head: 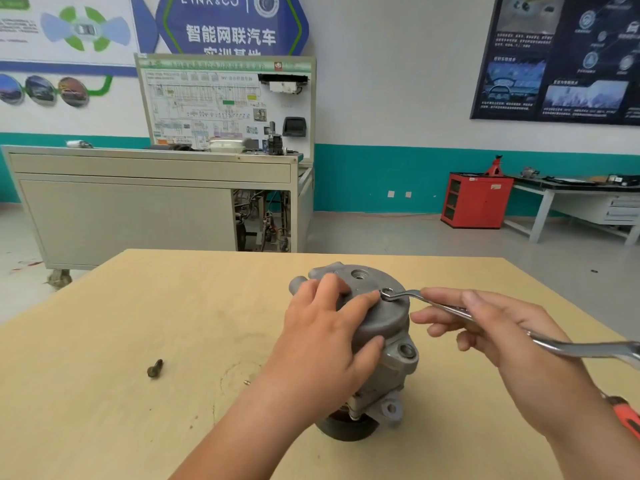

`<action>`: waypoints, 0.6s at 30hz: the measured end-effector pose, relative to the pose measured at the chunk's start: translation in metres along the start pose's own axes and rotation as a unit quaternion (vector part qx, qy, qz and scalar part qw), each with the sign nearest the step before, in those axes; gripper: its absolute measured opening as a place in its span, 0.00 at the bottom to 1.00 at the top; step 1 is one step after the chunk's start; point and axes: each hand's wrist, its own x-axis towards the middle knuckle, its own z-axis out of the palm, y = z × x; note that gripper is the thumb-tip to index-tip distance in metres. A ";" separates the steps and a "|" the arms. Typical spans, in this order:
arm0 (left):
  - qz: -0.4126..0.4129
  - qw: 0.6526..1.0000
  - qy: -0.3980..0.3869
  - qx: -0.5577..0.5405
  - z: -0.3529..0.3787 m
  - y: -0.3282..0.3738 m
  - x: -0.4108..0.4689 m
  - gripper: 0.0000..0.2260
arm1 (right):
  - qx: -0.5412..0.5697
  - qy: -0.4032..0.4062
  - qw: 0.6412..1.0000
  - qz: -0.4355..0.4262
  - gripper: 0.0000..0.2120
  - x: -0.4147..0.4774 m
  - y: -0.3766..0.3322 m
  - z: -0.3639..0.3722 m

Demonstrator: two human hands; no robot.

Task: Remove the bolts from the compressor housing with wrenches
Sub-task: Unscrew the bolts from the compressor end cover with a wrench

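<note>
A grey metal compressor housing [384,317] stands upright on the wooden table [138,306]. My left hand [325,327] rests on its top cover, fingers spread over it, thumb against its side. My right hand [491,327] holds the shaft of a silver ring wrench [433,304]. The wrench's ring end sits on a bolt [387,293] on the cover's top edge, by my left index fingertip. One loose dark bolt [154,368] lies on the table to the left.
An orange-handled tool [623,414] lies at the table's right edge, partly hidden by my right forearm. Beyond the table stand a grey training bench [138,202], a red cabinet [476,200] and a side workbench [581,199].
</note>
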 end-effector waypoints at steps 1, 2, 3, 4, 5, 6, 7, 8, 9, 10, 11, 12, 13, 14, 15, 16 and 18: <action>0.001 1.000 0.002 -0.012 0.001 0.000 0.000 0.26 | -0.007 -0.004 1.000 0.003 0.15 0.002 0.002 -0.003; 0.001 1.000 0.005 -0.022 0.002 0.001 0.000 0.28 | -0.015 -0.007 1.000 0.009 0.14 0.003 0.002 -0.004; 0.000 1.000 0.008 -0.027 0.003 0.002 0.001 0.29 | -0.023 -0.009 1.000 0.010 0.18 0.004 0.003 -0.006; -0.001 1.000 0.013 -0.025 0.004 0.003 0.001 0.30 | -0.026 -0.008 1.000 0.016 0.21 0.004 0.003 -0.007; -0.001 1.000 0.019 -0.018 0.005 0.004 0.002 0.32 | -0.027 -0.008 0.999 0.020 0.24 0.004 0.003 -0.009; -0.003 1.000 0.026 -0.009 0.006 0.005 0.004 0.34 | -0.025 -0.004 0.999 0.024 0.25 0.003 0.002 -0.008; -0.006 0.999 0.032 0.003 0.006 0.007 0.006 0.35 | -0.022 0.000 0.999 0.024 0.24 0.001 0.003 -0.008; -0.010 0.999 0.034 0.015 0.007 0.008 0.008 0.36 | -0.020 0.005 1.000 0.022 0.22 -0.001 0.004 -0.007; -0.013 0.999 0.034 0.024 0.007 0.008 0.010 0.37 | -0.030 0.007 0.999 0.015 0.17 -0.002 0.007 -0.007; -0.015 0.999 0.033 0.027 0.007 0.008 0.012 0.37 | -0.048 0.012 0.999 0.005 0.14 -0.004 0.010 -0.006; -0.017 0.999 0.034 0.022 0.006 0.007 0.013 0.37 | -0.065 0.018 0.998 -0.007 0.12 -0.006 0.013 -0.005; -0.018 0.999 0.037 0.011 0.004 0.006 0.015 0.37 | -0.077 0.027 0.996 -0.024 0.11 -0.007 0.015 -0.004; -0.014 0.999 0.038 0.000 0.002 0.005 0.016 0.37 | -0.081 0.036 0.995 -0.052 0.11 -0.005 0.018 -0.002; -0.006 0.999 0.036 -0.006 0.000 0.004 0.018 0.37 | -0.071 0.047 0.992 -0.088 0.11 -0.003 0.019 0.000; 0.006 1.000 0.029 -0.007 -0.001 0.003 0.019 0.37 | -0.045 0.052 0.989 -0.132 0.10 0.001 0.020 0.003; 0.016 1.000 0.017 -0.007 -0.003 0.002 0.021 0.37 | -0.010 0.048 0.982 -0.183 0.08 0.005 0.021 0.007; 0.028 0.999 -0.008 -0.016 -0.005 0.001 0.025 0.37 | 0.046 0.034 0.960 -0.273 0.09 0.010 0.024 0.017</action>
